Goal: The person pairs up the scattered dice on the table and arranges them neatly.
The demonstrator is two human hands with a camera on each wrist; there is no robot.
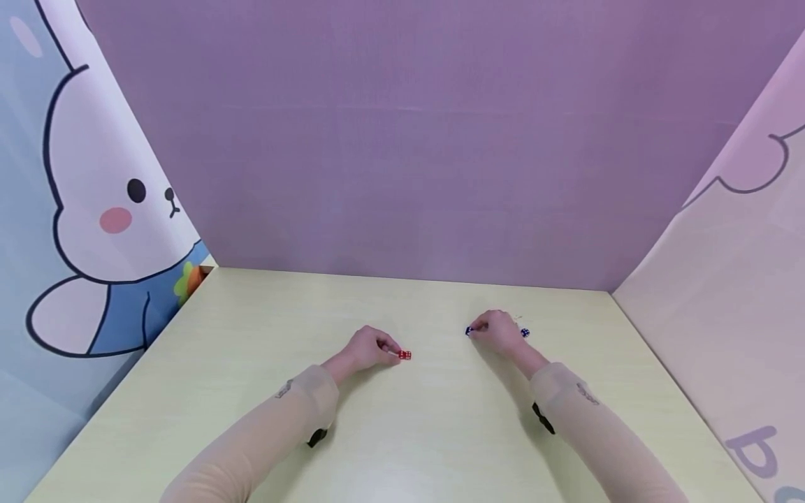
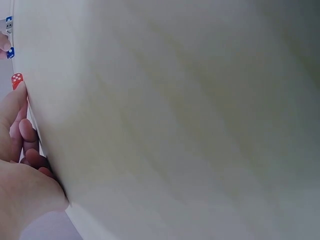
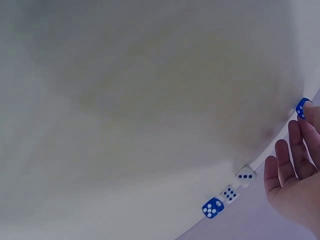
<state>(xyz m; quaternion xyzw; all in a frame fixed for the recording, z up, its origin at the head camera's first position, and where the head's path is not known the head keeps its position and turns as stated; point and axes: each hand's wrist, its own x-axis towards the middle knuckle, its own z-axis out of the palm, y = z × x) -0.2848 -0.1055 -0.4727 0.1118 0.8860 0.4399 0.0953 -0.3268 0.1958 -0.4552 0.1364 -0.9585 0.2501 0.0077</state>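
My left hand (image 1: 367, 348) rests low over the table and pinches a red die (image 1: 402, 355) between thumb and finger. A second red face with white pips adjoins it on the right, apparently another die. In the left wrist view, red with white pips (image 2: 17, 78) shows just beyond the fingertips. Further right, my right hand (image 1: 499, 332) pinches a blue die (image 3: 302, 108) between thumb and index finger, its other fingers loosely bent. Behind that hand lie another blue die (image 3: 213, 207) and two white dice, one (image 3: 229, 193) beside the blue one and the other (image 3: 245, 175) nearer the hand.
The pale wooden table (image 1: 402, 433) ends at a purple backdrop (image 1: 409, 175). Printed cloth panels stand on both sides, with a cartoon rabbit (image 1: 119, 168) on the left one. Both forearms wear light sleeves (image 1: 251, 433).
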